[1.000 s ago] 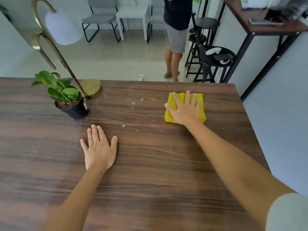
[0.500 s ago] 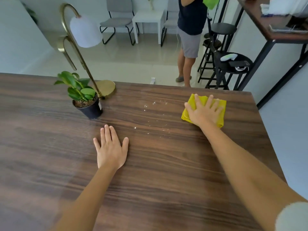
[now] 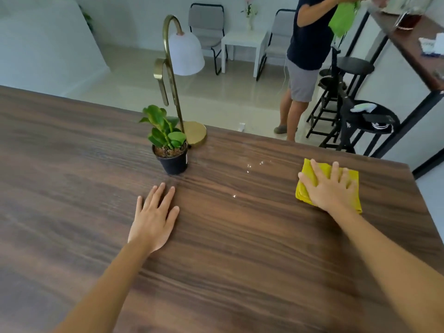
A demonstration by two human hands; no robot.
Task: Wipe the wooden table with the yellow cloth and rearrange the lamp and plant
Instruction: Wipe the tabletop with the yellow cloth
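My right hand [image 3: 330,187] presses flat on the folded yellow cloth [image 3: 306,175] near the far right corner of the wooden table [image 3: 228,272]. My left hand [image 3: 155,218] lies flat and open on the wood, just in front of the plant. The small green plant in a black pot [image 3: 171,146] stands near the far edge. Right behind it is the brass lamp with a white shade [image 3: 183,54], its round base [image 3: 197,133] touching the table edge. A few shiny water droplets [image 3: 254,164] lie between plant and cloth.
Beyond the table a person [image 3: 305,66] stands holding a green cloth, next to black stools [image 3: 355,111] and a high counter [image 3: 413,44]. Grey chairs and a white side table [image 3: 245,42] stand at the back wall. The table's right edge runs just past the cloth.
My right hand has slid the yellow cloth to the right, away from the droplets. The head camera has swung left and up, so everything sits further right in view. My left hand stays flat.
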